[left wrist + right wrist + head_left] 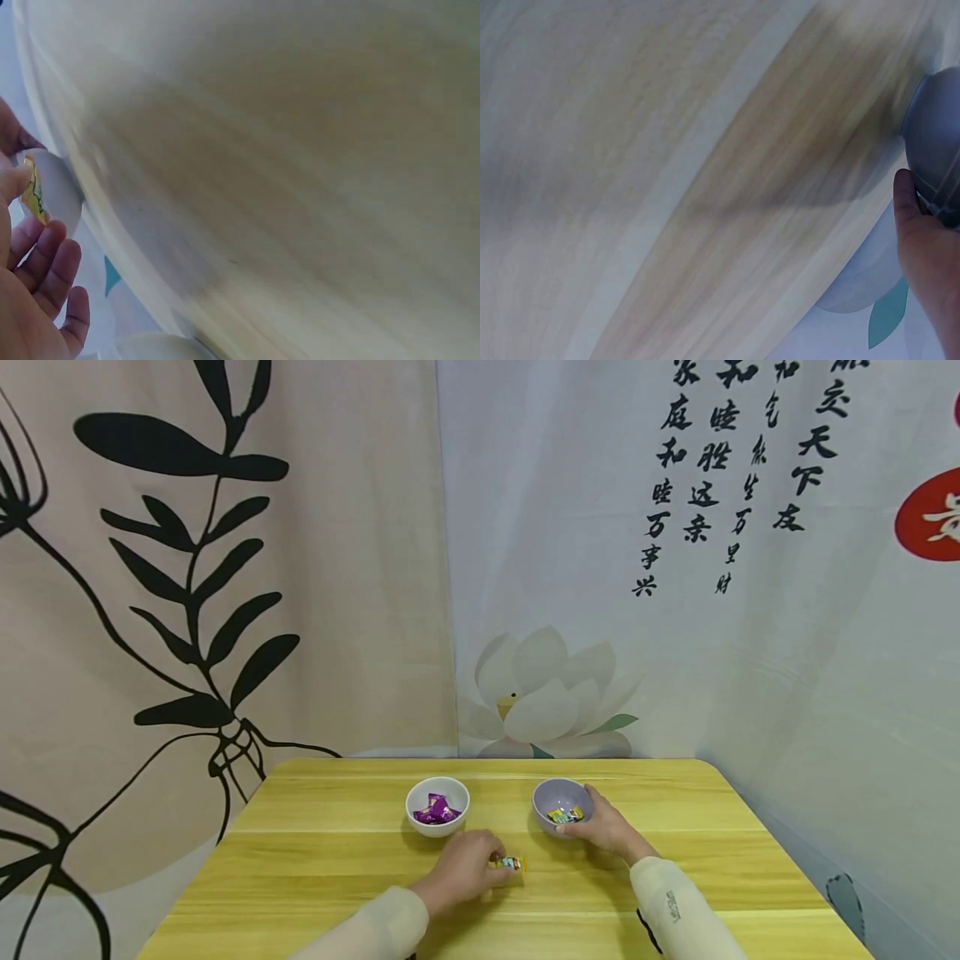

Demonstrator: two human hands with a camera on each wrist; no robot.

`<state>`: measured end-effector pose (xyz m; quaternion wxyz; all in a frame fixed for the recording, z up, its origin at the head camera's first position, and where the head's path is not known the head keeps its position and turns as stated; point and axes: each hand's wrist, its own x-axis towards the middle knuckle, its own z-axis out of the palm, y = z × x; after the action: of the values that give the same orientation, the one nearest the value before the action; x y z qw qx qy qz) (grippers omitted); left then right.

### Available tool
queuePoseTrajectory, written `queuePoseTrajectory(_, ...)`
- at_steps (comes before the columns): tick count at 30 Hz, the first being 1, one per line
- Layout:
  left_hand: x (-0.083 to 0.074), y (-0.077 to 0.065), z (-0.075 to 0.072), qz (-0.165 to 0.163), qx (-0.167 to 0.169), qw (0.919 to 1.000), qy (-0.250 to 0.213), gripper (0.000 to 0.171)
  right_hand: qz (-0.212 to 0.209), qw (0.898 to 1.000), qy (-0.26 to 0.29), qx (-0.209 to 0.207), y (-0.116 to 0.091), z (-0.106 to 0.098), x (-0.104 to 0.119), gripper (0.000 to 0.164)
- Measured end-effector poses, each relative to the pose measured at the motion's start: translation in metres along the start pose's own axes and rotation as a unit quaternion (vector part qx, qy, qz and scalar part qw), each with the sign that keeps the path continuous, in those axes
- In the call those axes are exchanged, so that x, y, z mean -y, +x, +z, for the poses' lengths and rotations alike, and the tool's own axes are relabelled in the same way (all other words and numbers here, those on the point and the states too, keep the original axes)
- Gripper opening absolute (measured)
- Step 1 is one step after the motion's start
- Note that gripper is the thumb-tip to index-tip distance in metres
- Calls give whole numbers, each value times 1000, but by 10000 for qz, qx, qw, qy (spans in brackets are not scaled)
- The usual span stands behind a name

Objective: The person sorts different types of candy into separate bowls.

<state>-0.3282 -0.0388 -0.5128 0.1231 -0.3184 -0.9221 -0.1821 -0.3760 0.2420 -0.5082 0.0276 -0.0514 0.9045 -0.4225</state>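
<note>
Between thumb and fingers my left hand (467,867) pinches a small yellow wrapped candy (511,863), held low over the table in front of the two bowls. The same candy (34,191) shows at the left edge of the left wrist view. With my right hand (606,823) I grip the right side of a lavender bowl (546,819), thumb at its near side. Yellow wrapped candy (566,815) lies inside that bowl. In the right wrist view, the bowl (939,127) and my thumb appear at the right edge.
A white bowl (429,828) holding several purple wrapped candies (437,810) stands left of the lavender one. Both bowls are toward the far edge of the yellow wood-grain table (315,852). Behind it hangs a printed cloth backdrop (360,568).
</note>
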Motion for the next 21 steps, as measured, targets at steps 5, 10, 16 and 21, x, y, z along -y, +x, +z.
queuePoseTrajectory(5, 1, 11, 1, -188, -144, 9996, -122, 23, 4, 10000, -1, 16, 0, 1, 0, 113)
queuePoseTrajectory(10, -1, 30, 1, -264, -504, 9984, -19, 23, -32, 10000, 73, 13, 1, 0, -2, 113)
queuePoseTrajectory(16, -7, 59, -1, -460, -707, 9964, -9, 23, -100, 9997, 238, 43, 1, -1, -2, 111)
queuePoseTrajectory(21, -17, 81, -2, -691, -733, 9948, 169, 25, -130, 9994, 320, 93, -1, 0, 0, 111)
